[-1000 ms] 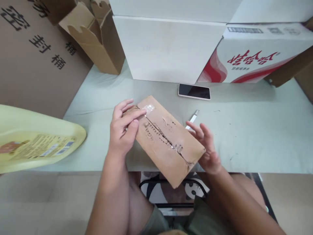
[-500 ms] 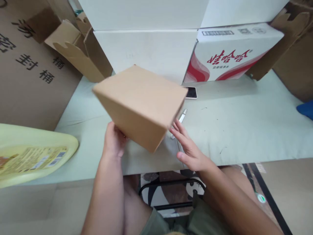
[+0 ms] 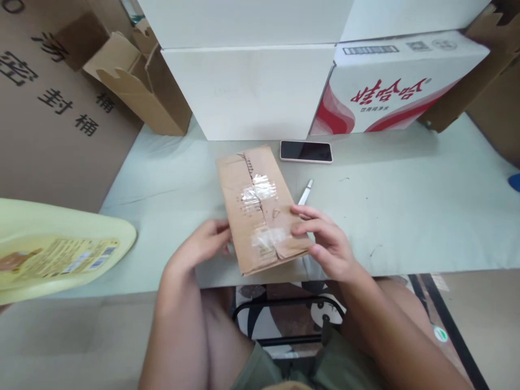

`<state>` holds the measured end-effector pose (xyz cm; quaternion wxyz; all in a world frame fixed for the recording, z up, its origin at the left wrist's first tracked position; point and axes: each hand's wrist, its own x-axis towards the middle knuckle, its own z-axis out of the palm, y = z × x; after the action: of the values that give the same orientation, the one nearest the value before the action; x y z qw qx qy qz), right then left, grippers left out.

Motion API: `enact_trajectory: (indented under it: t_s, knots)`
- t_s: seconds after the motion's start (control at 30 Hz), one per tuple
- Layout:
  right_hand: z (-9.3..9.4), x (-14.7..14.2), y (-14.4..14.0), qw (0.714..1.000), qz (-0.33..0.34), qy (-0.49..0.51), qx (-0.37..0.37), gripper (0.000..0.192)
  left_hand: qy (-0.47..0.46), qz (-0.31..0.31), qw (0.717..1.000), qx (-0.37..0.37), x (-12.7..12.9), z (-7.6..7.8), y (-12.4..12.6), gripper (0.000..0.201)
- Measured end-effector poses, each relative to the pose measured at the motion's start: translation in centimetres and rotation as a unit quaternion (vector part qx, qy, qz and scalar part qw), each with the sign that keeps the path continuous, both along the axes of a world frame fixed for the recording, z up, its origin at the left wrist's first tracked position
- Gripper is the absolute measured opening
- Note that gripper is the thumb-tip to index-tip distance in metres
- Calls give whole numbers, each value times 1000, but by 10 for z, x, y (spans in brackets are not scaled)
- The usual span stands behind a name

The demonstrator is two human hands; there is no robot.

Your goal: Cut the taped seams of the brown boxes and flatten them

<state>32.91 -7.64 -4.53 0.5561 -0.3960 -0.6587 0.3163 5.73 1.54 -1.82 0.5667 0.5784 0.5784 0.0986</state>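
Note:
A brown cardboard box (image 3: 270, 216) shows its face with a central seam and strips of clear tape, the lower strip wrinkled. The box lies at a slant close to the table's front edge. My left hand (image 3: 205, 241) grips its left side, the fingertips partly hidden by the box. On the right side, my right hand (image 3: 327, 238) has curled fingers on the box's edge and the thumb at the lower right corner. Just beyond the right fingers lies a slim white cutter knife (image 3: 305, 192), partly covered by that hand.
A phone (image 3: 306, 151) lies behind the box, before stacked white cartons (image 3: 252, 92). A red-and-white carton (image 3: 390, 92) stands at the back right. An open brown box (image 3: 142, 81) and a big brown carton (image 3: 60, 146) are left, with a yellow jug (image 3: 69, 252) nearer.
The box has been turned over and lowered, so its taped seam faces me instead of a plain side. My right hand has come onto its right edge. The phone is fully visible.

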Motion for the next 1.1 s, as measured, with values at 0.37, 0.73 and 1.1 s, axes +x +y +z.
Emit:
enact_trajectory:
  t_s: [0.37,0.73,1.1]
  knots:
    - [4,-11,-4,998,54,-7,-44,19,-161,98,879,437,0,-31,17,67]
    - [3,-14,-7,1000,-15,-17,-10,15,-151,103,892,413,0,-28,13,59]
    - [-9,6,-4,946,-137,-160,-248,43,-188,116,895,388,4,-28,12,54]
